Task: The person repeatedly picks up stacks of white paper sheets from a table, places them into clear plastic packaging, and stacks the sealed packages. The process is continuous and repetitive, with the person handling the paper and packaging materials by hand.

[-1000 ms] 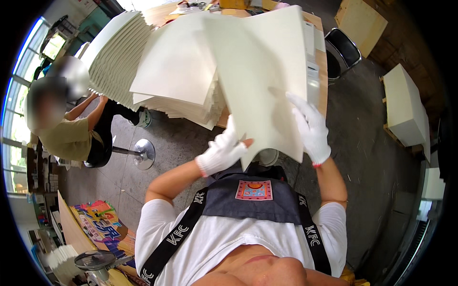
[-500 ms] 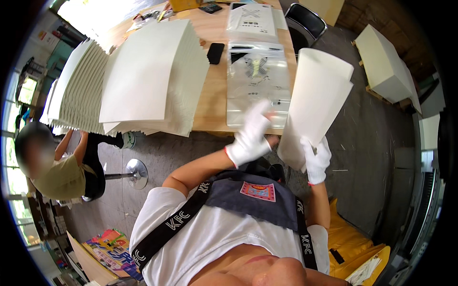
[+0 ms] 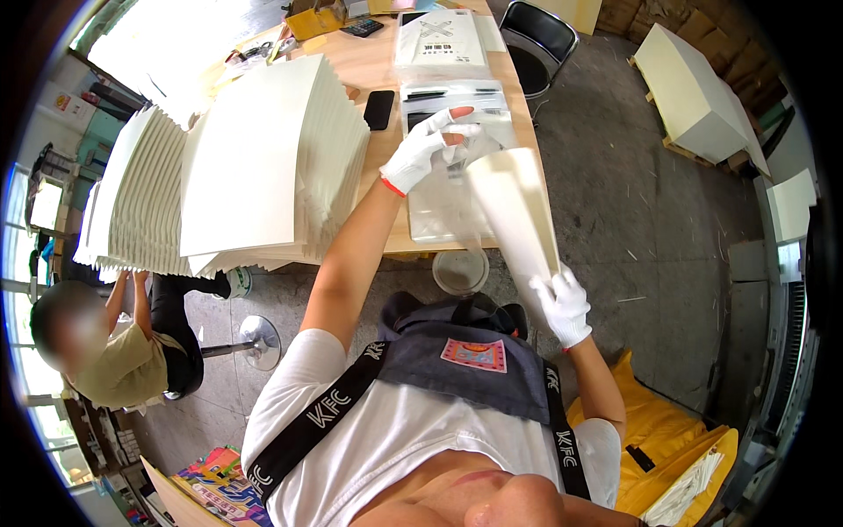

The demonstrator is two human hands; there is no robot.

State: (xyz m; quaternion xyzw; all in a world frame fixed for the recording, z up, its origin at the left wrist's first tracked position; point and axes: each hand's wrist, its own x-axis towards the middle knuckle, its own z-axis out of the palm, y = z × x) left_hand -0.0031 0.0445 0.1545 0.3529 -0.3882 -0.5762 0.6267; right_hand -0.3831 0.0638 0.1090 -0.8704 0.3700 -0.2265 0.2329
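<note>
So compared with half a second ago, the rolled paper (image 3: 514, 206) has swung in from the right side of the table (image 3: 386, 198), and its far end is now over the clear bags (image 3: 439, 215) at about 2 o'clock from mid-view. The left hand (image 3: 428, 158) has also reached further out, up to 12 o'clock; its thumb and forefinger tips are a bit apart, with clear plastic right by them, but I can't tell if it's pinching any. The right hand (image 3: 562, 307), around 4 o'clock, has its fingers curled on the near end of the roll, which runs off toward 11 o'clock from that grip. The roll's far end sits just beside the left fingers, at their 4 o'clock. Big paper stack (image 3: 250, 162) is at 10.
</note>
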